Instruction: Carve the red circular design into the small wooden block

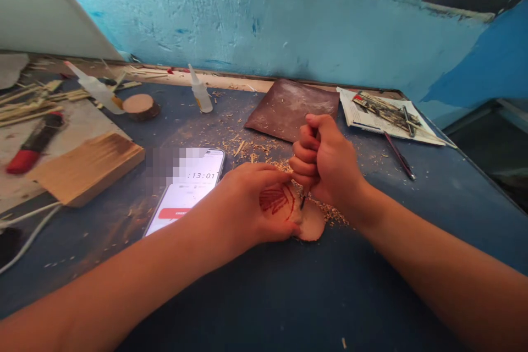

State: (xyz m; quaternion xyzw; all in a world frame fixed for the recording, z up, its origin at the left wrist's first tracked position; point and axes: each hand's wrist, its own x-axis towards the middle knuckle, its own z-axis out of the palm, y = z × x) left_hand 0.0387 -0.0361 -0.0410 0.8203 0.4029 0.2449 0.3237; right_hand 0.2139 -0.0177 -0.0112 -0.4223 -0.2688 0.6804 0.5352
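Observation:
My left hand (pixel 243 206) is closed around the edge of a pale, flat wooden piece (pixel 312 224) on the table, thumb on the near side and fingers on the far side. Red drawn lines mark the part of the wood between thumb and fingers; its right end is plain and rounded. In a fist, my right hand (pixel 324 159) grips a carving tool (pixel 304 199), whose thin dark shaft points down and touches the wood or nearly does. The tool's handle is hidden inside the fist. Wood shavings (pixel 335 214) lie around the piece.
A lit phone (pixel 202 170) lies left of the wood, near a wooden block (pixel 88 168) and a red-black cutter (pixel 35 143). Farther back are a small bottle (pixel 201 93), a round wood slice (pixel 140 106) and brown sandpaper (pixel 284 104). A pen (pixel 399 157) lies right.

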